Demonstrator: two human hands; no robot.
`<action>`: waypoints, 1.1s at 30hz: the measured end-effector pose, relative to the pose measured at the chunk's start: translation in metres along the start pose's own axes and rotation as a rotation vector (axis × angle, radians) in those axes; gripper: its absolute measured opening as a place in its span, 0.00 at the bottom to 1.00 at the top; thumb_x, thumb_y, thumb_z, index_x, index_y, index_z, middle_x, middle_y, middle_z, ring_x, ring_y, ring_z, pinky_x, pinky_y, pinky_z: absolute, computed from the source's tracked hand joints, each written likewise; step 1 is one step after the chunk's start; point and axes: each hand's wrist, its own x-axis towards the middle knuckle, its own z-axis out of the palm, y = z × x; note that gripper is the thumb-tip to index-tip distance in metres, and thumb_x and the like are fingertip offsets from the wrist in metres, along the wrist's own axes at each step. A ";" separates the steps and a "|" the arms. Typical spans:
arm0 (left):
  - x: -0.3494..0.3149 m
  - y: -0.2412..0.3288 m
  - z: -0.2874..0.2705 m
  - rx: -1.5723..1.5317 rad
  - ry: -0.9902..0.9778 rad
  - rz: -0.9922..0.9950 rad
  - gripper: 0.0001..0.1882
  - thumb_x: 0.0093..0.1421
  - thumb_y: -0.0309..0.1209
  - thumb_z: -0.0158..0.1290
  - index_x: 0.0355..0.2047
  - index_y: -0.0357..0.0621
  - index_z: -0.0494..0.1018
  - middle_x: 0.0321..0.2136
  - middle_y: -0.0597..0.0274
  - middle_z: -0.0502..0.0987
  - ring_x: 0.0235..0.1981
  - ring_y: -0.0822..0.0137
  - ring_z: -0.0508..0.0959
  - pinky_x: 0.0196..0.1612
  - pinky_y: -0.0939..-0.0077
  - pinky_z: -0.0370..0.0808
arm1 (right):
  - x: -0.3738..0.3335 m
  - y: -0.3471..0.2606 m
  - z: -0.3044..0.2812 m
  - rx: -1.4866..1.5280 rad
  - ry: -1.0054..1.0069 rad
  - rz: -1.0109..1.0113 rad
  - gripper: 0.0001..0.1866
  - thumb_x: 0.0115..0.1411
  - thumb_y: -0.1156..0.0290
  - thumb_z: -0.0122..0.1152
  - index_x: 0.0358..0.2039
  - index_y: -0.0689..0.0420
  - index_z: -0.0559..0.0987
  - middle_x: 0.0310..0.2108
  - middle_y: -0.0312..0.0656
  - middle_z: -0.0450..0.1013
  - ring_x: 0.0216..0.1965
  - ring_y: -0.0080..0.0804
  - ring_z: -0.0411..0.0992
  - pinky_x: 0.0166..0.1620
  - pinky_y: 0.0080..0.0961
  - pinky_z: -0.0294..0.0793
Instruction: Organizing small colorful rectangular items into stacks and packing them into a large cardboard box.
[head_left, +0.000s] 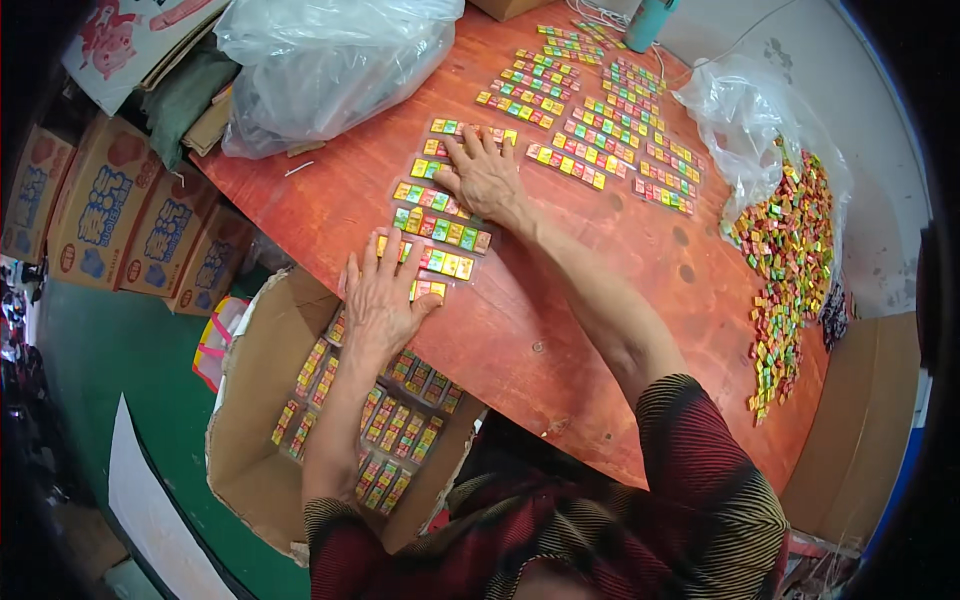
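Note:
A clear plastic tray [443, 231] filled with rows of small colourful wrapped pieces, red, yellow and green, lies near the table's left edge. My right hand [487, 180] rests across its far part, fingers spread. My left hand [378, 308] lies flat on the near end at the table edge, fingers stretched forward and thumb out to the right. Both palms cover some of the rows. Below my left forearm, an open cardboard box [250, 400] holds several similar filled trays [400, 430].
More filled trays [600, 130] lie at the far middle of the red table [600, 370]. A heap of loose wrapped pieces [790, 260] spills from a clear bag [735, 110] at the right. A large plastic bag [330, 80], a teal bottle [650, 22] and stacked cartons [110, 210] stand around.

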 end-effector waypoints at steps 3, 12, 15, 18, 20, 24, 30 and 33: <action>-0.012 0.012 0.001 0.005 0.007 -0.004 0.37 0.48 0.58 0.38 0.52 0.46 0.57 0.53 0.48 0.53 0.55 0.47 0.51 0.51 0.44 0.50 | -0.013 -0.008 -0.006 0.024 -0.037 -0.032 0.29 0.52 0.49 0.43 0.51 0.52 0.60 0.52 0.51 0.54 0.54 0.51 0.50 0.53 0.51 0.46; -0.052 0.071 0.000 -0.083 -0.037 0.067 0.38 0.50 0.60 0.32 0.52 0.44 0.57 0.53 0.46 0.52 0.54 0.43 0.51 0.49 0.40 0.50 | -0.078 -0.004 -0.040 0.036 -0.119 -0.079 0.29 0.53 0.49 0.41 0.52 0.52 0.60 0.54 0.50 0.52 0.56 0.50 0.48 0.55 0.51 0.43; -0.056 0.087 0.000 -0.085 -0.045 0.100 0.38 0.50 0.60 0.32 0.52 0.44 0.58 0.54 0.46 0.51 0.54 0.42 0.50 0.48 0.39 0.50 | -0.093 0.012 -0.051 0.003 -0.156 -0.083 0.29 0.54 0.49 0.40 0.52 0.52 0.59 0.55 0.50 0.51 0.57 0.50 0.46 0.55 0.51 0.42; -0.061 0.102 0.003 -0.101 -0.057 0.117 0.38 0.50 0.60 0.33 0.51 0.44 0.58 0.54 0.47 0.51 0.54 0.42 0.50 0.48 0.39 0.50 | -0.109 0.025 -0.059 -0.003 -0.160 -0.048 0.28 0.54 0.50 0.41 0.52 0.52 0.59 0.55 0.51 0.49 0.57 0.51 0.45 0.55 0.51 0.41; -0.063 0.113 0.002 -0.123 -0.075 0.129 0.38 0.50 0.60 0.33 0.52 0.44 0.57 0.54 0.47 0.50 0.54 0.42 0.50 0.48 0.38 0.50 | -0.119 0.029 -0.064 0.000 -0.171 -0.027 0.28 0.54 0.50 0.41 0.52 0.52 0.59 0.55 0.51 0.50 0.57 0.51 0.45 0.55 0.51 0.41; -0.066 0.130 0.004 -0.108 -0.087 0.173 0.38 0.50 0.60 0.33 0.53 0.46 0.55 0.54 0.48 0.51 0.55 0.42 0.49 0.49 0.39 0.50 | -0.136 0.038 -0.070 0.004 -0.129 0.001 0.28 0.54 0.51 0.42 0.51 0.53 0.60 0.54 0.51 0.51 0.56 0.51 0.46 0.54 0.51 0.43; -0.067 0.134 0.006 -0.101 -0.050 0.168 0.38 0.50 0.60 0.32 0.52 0.45 0.56 0.53 0.48 0.52 0.54 0.43 0.50 0.48 0.40 0.50 | -0.142 0.013 -0.100 0.017 -0.096 0.088 0.21 0.52 0.60 0.48 0.46 0.55 0.66 0.49 0.47 0.59 0.50 0.44 0.56 0.50 0.44 0.53; -0.069 0.138 0.004 -0.086 -0.065 0.168 0.37 0.51 0.60 0.31 0.51 0.43 0.58 0.52 0.47 0.53 0.54 0.43 0.51 0.48 0.40 0.51 | -0.159 -0.010 -0.104 0.241 -0.058 -0.188 0.14 0.43 0.68 0.52 0.33 0.56 0.71 0.32 0.38 0.67 0.36 0.34 0.65 0.37 0.35 0.62</action>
